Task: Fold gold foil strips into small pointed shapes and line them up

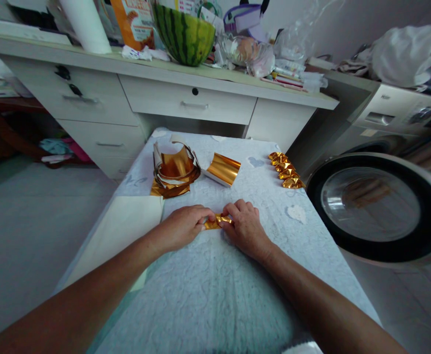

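Between my two hands, low over the cloth-covered table (pixel 215 275), is a small folded piece of gold foil paper (pixel 212 224). My left hand (pixel 186 223) pinches its left end with thumb and fingers. On its right end the thumb and curled fingers of my right hand (pixel 245 228) are closed. Beyond my hands lies a curved sheet of gold foil paper (pixel 223 169). To its left sits a loose stack of curled gold sheets (pixel 174 167) with pale backs. Several folded gold foil pieces (pixel 286 169) stand in a row at the table's far right.
A pale sheet (pixel 115 236) covers the table's left side. Behind stands a white drawer desk (pixel 189 101) holding a cut watermelon (pixel 186 37), a paper roll (pixel 86 24) and plastic bags. At right, the open round door (pixel 377 206) of a washing machine (pixel 395 110) reaches beside the table edge.
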Motion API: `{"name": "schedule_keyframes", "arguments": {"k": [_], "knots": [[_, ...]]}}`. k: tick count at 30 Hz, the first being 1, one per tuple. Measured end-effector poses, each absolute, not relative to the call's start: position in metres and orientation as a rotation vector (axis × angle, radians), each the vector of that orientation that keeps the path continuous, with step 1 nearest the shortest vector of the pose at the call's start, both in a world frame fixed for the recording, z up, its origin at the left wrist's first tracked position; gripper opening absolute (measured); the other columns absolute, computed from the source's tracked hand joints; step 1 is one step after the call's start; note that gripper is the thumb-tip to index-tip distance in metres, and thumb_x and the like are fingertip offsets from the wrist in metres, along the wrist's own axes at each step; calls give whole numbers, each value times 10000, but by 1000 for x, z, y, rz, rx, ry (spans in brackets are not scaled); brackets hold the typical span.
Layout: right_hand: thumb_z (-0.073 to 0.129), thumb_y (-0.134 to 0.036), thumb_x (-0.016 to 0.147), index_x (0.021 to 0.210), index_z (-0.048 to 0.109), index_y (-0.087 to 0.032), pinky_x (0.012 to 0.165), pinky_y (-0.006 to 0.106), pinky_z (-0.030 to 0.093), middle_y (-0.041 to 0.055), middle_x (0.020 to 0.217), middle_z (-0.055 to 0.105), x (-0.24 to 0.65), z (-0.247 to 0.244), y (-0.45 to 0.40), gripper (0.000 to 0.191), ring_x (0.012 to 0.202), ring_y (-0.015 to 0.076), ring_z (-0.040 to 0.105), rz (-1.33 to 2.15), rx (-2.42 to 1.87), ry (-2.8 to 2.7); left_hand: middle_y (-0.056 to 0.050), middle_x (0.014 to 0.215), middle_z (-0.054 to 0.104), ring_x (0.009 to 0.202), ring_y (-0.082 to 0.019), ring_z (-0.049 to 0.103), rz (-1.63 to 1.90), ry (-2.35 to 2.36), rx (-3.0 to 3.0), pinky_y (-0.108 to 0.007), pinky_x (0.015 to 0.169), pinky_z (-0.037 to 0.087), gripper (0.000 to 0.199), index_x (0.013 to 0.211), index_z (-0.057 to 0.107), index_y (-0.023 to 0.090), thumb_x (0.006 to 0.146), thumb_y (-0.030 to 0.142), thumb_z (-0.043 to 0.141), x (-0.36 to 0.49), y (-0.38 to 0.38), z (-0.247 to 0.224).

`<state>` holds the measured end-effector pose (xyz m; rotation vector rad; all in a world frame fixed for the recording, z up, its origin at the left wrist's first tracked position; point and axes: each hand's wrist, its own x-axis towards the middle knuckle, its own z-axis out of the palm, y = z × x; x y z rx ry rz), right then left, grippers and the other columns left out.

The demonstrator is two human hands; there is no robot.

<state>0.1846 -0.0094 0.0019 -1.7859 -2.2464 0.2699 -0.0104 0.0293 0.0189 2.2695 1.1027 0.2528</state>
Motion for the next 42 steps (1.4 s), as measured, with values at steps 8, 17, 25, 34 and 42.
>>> {"name": "schedule_keyframes", "arguments": {"k": [8,17,25,34,42], "knots": [[643,-397,867,1173,589,-293,871,411,350,86,1147,537,199,-4,-9,328,1023,272,464,204,-1831,-2171,-18,872,640,776,-161,576,240,1109,2267,-255,717,407,324,995,667,206,797,86,441,-11,29,18],[644,-417,869,1211,591,-316,904,454,380,92,1207,533,211,-6,-7,360,1072,298,467,185,-1873,-2197,-25,891,640,796,-169,579,237,1099,2257,-265,741,418,318,1018,662,199,802,95,452,-12,29,17],[643,-356,872,1227,569,-300,903,470,385,96,1221,541,216,-6,-6,366,1086,307,470,201,-1834,-2239,-27,909,639,821,-172,587,233,1098,2263,-272,755,424,335,1034,661,203,814,94,433,-12,28,18],[580,-210,885,1055,566,-185,869,402,376,88,1090,565,218,6,-10,172,1008,250,476,346,-1455,-2233,-52,1060,632,966,-186,598,202,1040,2281,-304,854,436,328,1091,624,202,890,124,377,-15,28,18],[607,-202,896,1130,633,-226,814,360,358,58,1010,605,205,0,-10,237,912,209,494,402,-1295,-2395,-37,1024,604,947,-185,596,178,1021,2328,-304,853,443,336,1119,604,228,904,135,364,-18,27,14]]}}
